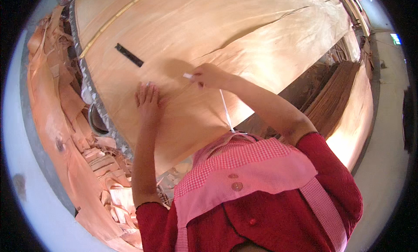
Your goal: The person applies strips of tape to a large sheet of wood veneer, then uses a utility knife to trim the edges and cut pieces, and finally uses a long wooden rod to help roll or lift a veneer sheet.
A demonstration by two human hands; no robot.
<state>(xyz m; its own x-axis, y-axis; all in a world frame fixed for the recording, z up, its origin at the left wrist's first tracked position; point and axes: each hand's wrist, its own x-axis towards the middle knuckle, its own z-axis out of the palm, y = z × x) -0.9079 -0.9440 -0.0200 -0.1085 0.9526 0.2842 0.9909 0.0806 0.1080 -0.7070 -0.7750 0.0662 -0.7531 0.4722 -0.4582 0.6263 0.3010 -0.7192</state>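
A broad, thin sheet of pale tan wood veneer (174, 121) spreads beneath both hands. My left hand (149, 98) lies on it with the fingers stretched out, and something small and pale shows at a fingertip. To its right, my right hand (210, 76) is closed in a pinch on a small white strip (188, 76), whose end sticks out toward the left. A thin white cord (226, 110) runs from below the right forearm down to my pink apron; its upper end is hidden. A short black bar (129, 55) lies on the veneer beyond my left hand.
A long yellowish stick (111, 23) lies across the veneer at the far left. A dark crack (257, 30) runs through its far right part. Broken veneer scraps (104, 165) heap up at the left, and stacked brown sheets (335, 93) stand at the right.
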